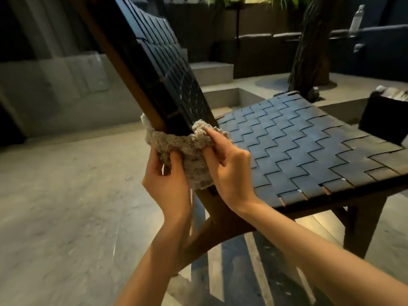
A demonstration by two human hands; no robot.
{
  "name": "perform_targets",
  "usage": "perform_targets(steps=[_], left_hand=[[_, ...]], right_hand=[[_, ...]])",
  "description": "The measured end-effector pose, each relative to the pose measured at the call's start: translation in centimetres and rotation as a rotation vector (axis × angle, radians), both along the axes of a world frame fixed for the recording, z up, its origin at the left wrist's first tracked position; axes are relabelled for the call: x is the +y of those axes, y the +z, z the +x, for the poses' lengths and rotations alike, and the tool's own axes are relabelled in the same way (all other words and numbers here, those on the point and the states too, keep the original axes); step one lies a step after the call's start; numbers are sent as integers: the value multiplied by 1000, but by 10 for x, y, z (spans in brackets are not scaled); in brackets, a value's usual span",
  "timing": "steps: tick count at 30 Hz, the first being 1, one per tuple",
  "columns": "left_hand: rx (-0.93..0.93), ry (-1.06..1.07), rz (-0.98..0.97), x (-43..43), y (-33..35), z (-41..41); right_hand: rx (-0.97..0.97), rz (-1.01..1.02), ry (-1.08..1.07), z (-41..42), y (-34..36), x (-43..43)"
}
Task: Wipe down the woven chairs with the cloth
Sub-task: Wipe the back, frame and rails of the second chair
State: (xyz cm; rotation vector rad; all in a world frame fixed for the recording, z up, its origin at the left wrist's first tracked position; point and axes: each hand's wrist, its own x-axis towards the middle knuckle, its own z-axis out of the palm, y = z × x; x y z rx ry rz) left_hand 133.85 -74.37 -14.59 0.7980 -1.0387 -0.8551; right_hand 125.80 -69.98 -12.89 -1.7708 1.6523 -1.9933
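Observation:
A low chair with a dark woven seat (309,146) and a tilted woven backrest (167,69) on a brown wooden frame fills the middle of the view. A beige knitted cloth (187,149) is wrapped round the bottom end of the backrest frame, where it meets the seat. My left hand (167,184) grips the cloth from below on the left. My right hand (225,164) pinches the cloth on the right, thumb pressed on top near the seat's edge. The cloth's lower part hangs between both hands.
A concrete floor (66,206) spreads to the left and below. Concrete steps (216,74) rise behind the chair. A tree trunk (309,51) stands at the back right, a dark box-like object (384,115) sits at the right edge, and a bottle (356,18) stands on a far ledge.

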Motion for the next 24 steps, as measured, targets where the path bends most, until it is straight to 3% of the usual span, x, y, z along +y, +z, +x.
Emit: perform_targets(steps=[11, 17, 24], left_hand=[[51, 81, -176, -34, 118, 36], [102, 44, -276, -49, 185, 56], [139, 13, -245, -43, 177, 52]], right_hand=[[49, -281, 65, 36, 117, -47], [91, -332, 92, 56, 185, -67], [128, -351, 108, 47, 180, -71]])
